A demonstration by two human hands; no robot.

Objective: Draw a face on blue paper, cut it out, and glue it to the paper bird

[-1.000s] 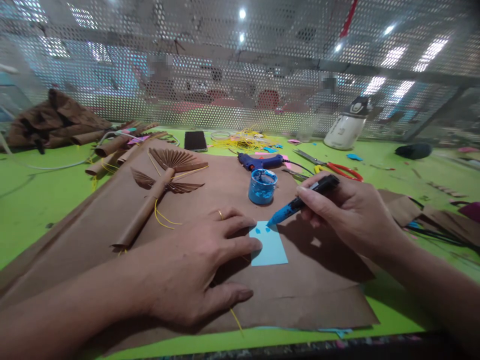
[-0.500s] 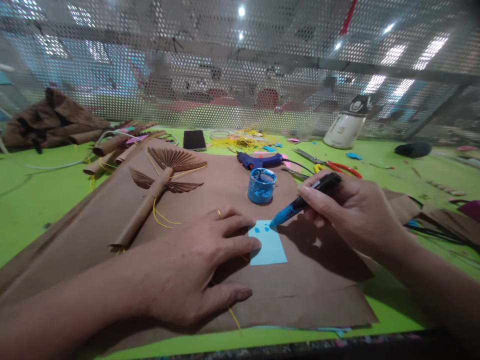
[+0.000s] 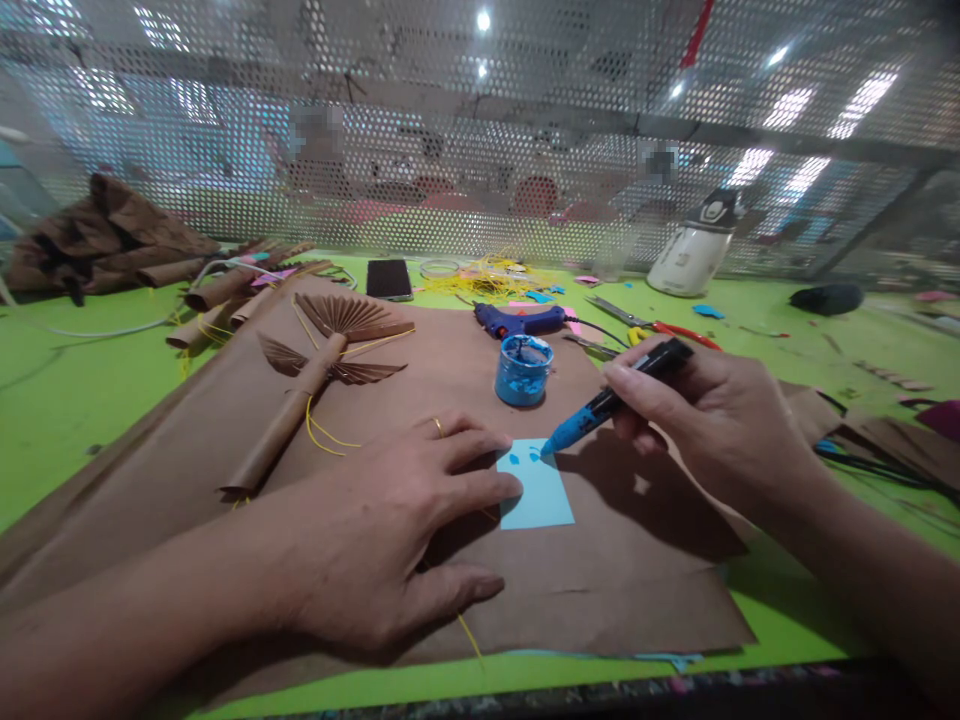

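Note:
A small light-blue paper (image 3: 536,500) with a few darker blue marks near its top lies on a large brown sheet (image 3: 600,585). My left hand (image 3: 405,510) rests flat with fingers apart, two fingertips on the paper's left edge. Between the fingers of my right hand (image 3: 690,410) is a blue-and-black marker (image 3: 592,415), its tip at the upper right of the paper. Just behind the paper stands an uncapped jar of blue paint (image 3: 523,372). To the left lies a rolled brown paper figure (image 3: 289,425) with pleated fans and yellow strings.
Behind the jar are a blue glue gun (image 3: 521,320), scissors with red handles (image 3: 686,335), a phone (image 3: 389,280) and yellow strands (image 3: 495,275). A white bottle (image 3: 686,258) stands back right. Paper rolls (image 3: 225,285) lie back left, before a perforated metal screen (image 3: 450,150).
My right hand and the marker have shifted very slightly to the right. My left hand and the paper look unmoved.

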